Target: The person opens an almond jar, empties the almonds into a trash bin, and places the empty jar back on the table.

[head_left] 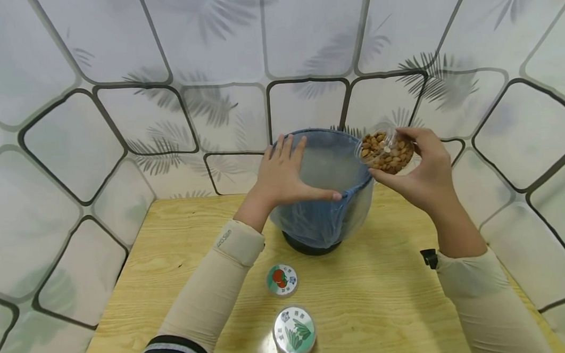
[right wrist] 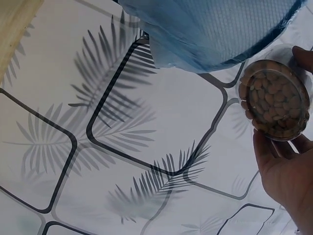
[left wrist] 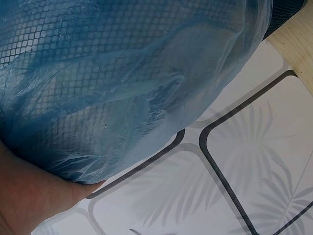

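A mesh wastebasket lined with a blue plastic bag (head_left: 313, 223) stands on the table, with a black base. My left hand (head_left: 282, 179) is spread at the bag's near left rim, fingers fairly straight and thumb stretched along the edge. In the left wrist view, part of that hand (left wrist: 36, 196) shows against the blue bag (left wrist: 112, 107). My right hand (head_left: 426, 169) grips a clear jar of almonds (head_left: 386, 152), tilted beside the basket's right rim. The right wrist view shows the almonds through the jar's round bottom (right wrist: 275, 100), between thumb and fingers.
On the wooden table (head_left: 191, 256), nearer to me, are a round lid with a tomato picture (head_left: 282, 280) and a container with a green plant label (head_left: 294, 333). Patterned walls (head_left: 231, 115) enclose the table at the back and sides.
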Motion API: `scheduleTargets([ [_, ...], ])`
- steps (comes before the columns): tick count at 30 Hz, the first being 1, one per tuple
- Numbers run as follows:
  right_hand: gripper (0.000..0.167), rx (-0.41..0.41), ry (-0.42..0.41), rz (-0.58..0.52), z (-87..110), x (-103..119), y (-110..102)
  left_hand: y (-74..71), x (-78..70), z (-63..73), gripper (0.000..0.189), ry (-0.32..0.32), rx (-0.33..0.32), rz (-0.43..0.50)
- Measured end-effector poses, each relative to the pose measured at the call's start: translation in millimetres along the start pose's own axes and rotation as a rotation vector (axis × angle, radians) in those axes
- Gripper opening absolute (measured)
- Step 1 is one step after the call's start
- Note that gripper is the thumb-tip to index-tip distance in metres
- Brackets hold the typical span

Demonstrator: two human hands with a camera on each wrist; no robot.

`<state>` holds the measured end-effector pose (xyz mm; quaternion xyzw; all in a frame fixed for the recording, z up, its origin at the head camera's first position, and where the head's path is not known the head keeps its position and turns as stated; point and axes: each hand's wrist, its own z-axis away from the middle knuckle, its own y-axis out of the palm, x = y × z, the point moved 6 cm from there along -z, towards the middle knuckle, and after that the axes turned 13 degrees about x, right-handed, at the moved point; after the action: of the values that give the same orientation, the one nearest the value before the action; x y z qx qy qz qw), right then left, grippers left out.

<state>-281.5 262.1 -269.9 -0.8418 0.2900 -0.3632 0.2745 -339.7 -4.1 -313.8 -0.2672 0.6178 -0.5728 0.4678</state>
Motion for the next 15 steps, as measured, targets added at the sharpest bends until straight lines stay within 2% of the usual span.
scheduleTargets([
  [6,0.086,0.005,-0.034,0.064,-2.6,2.8,2.0,-0.2,-1.1,1.6,0.145,-0.003,-0.001,-0.007],
  [15,0.085,0.024,-0.063,0.080,-7.2,6.7,5.2,-1.9,-1.2,2.6,0.145,0.000,0.000,-0.011],
])
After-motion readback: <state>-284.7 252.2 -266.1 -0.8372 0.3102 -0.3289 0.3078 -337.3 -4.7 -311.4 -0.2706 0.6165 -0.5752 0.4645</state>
